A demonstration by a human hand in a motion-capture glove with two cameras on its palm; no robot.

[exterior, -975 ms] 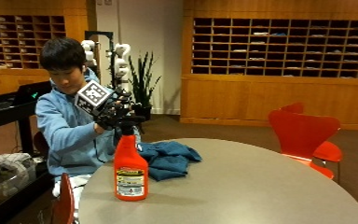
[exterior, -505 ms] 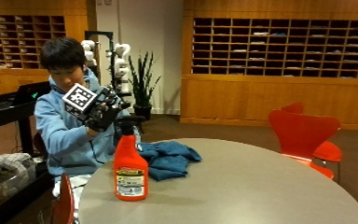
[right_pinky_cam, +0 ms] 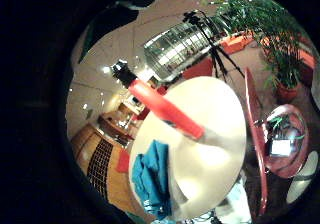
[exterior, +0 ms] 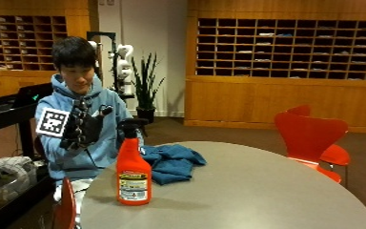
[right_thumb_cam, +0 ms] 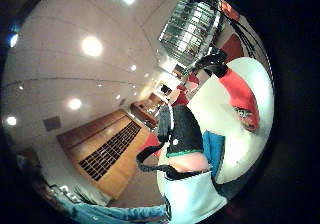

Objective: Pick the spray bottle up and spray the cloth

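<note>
1. The bottle [exterior: 134, 169] stands upright near the table's [exterior: 253, 191] edge on the person's side. It is orange-red with a black spray head and a label on its front. Nothing touches it.
2. In the little-finger palm view the bottle [right_pinky_cam: 162, 106] shows standing on the pale tabletop [right_pinky_cam: 210, 149], and in the thumb palm view it [right_thumb_cam: 240, 96] shows the same way.
3. The cloth [exterior: 170, 161] is blue, crumpled in a heap on the table just behind and beside the bottle, towards the person. Whether it touches the bottle cannot be told. It also shows in the little-finger palm view [right_pinky_cam: 150, 176].
4. The right hand [exterior: 85, 126] is raised in front of the person's chest, above and off to the side of the bottle, well apart from it. Its fingers are spread and fairly straight, pointing up, and hold nothing.
5. The person sits at the table in a light blue hoodie [exterior: 75, 148].
6. An orange-red chair [exterior: 310, 136] stands at the table's other side.
7. A wall of wooden pigeonholes [exterior: 290, 47] runs behind.
</note>
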